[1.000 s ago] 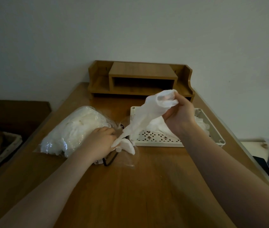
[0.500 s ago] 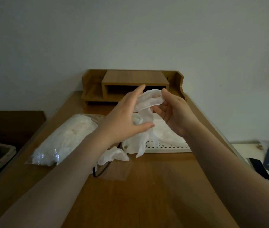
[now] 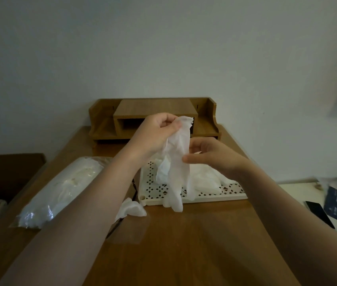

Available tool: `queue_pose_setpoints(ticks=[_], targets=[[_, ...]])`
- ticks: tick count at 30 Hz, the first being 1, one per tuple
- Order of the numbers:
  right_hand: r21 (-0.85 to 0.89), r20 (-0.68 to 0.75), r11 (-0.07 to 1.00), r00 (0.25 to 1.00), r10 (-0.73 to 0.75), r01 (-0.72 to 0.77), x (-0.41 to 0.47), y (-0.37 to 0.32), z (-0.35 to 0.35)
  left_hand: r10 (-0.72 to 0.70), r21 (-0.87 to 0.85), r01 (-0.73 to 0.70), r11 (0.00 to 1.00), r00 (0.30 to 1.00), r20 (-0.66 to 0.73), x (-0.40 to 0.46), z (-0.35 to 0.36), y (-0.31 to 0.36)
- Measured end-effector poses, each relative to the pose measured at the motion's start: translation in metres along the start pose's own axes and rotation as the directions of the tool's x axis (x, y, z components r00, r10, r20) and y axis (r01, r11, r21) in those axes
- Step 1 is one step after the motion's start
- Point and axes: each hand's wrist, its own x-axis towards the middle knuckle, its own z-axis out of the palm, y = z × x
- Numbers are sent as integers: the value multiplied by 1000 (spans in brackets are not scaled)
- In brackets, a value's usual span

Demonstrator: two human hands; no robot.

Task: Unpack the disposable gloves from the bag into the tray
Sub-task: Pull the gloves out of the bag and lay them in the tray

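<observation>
A white disposable glove hangs in the air above the near edge of the white perforated tray. My left hand pinches its cuff at the top. My right hand pinches the glove lower down from the right side. Several gloves lie piled in the tray. The clear plastic bag, still full of gloves, lies on the table to the left. Another loose glove lies on the table by the tray's near left corner.
A wooden desk organiser stands against the wall behind the tray. Flat clear plastic lies on the wooden table in front. A dark phone and papers lie on a side surface at right.
My left hand rose from beside the glove and took its cuff. My right hand let go of the top and slid down to pinch the glove's middle, so it now hangs straight.
</observation>
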Motion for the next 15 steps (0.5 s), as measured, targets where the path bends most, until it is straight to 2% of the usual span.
queue_pose_setpoints(ticks=[5,7,9,13,15], targets=[[-37,-50,998,998,45,-46,-1,17,-9,22,16,-21,1000,996,-90,9,-3,-4],[-36,-48,996,996,75,-77,-3,22,-14,-13,-2,12,1000,989,-145,12,-7,-10],[-24,-106,994,989,101,-104,-4,28,-21,-70,-23,67,997,982,-174,16,-7,-17],[71,-206,993,973,106,-93,-6,40,-34,-164,-28,162,986,969,-185,20,-2,-32],[90,-219,991,969,112,-95,-6,44,-42,-210,-32,208,978,969,-130,22,1,-39]])
